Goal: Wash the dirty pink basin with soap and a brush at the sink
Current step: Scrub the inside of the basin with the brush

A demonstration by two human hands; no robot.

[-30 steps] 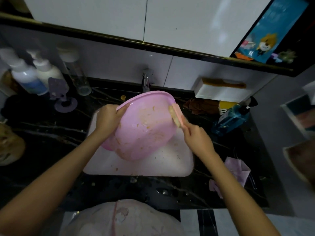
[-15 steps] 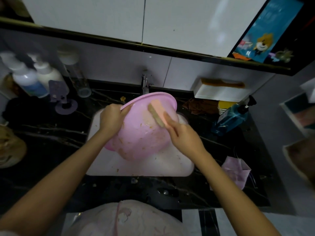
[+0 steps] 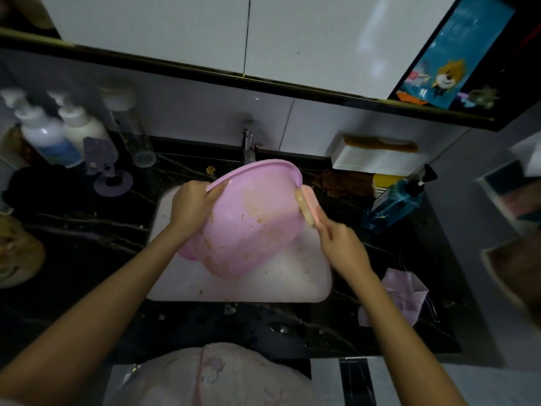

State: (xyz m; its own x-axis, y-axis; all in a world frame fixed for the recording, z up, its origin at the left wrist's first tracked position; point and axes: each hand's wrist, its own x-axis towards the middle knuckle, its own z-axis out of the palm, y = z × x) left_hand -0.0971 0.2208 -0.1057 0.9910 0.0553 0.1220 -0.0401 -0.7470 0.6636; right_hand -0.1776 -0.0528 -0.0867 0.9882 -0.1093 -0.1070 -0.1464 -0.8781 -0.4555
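Fingers (image 3: 216,191) of the left hand (image 3: 190,206) are clenched on the left rim of the pink basin (image 3: 251,221), thumb on the near face. The basin is held tilted over the white sink (image 3: 292,284), rim to the far side and body sloping down toward the near-left. Its near face is smeared and flecked with tan residue. I cannot tell whether the lower edge touches the sink floor.

Fingers (image 3: 324,222) of the right hand (image 3: 341,244) are grasping the near end of a brush (image 3: 307,208). The brush has a pink back and tan bristles, and the bristles are pressed against the right edge of the basin, just below the rim.

Specks of the same residue lie on the sink floor. A tap (image 3: 248,142) stands at the far edge of the sink, behind the basin.

The sink is set in a black veined desk (image 3: 87,247). On the far left stand two white pump bottles (image 3: 44,136) and a clear bottle (image 3: 133,136), with a purple holder (image 3: 109,178) just in front of them. Right of the sink stand a blue pump bottle (image 3: 392,205), a brown cloth (image 3: 342,183) and a white box (image 3: 377,162) with a comb (image 3: 380,143) lying on top. A crumpled pale purple bag (image 3: 405,294) lies on the near right, beside the right forearm.
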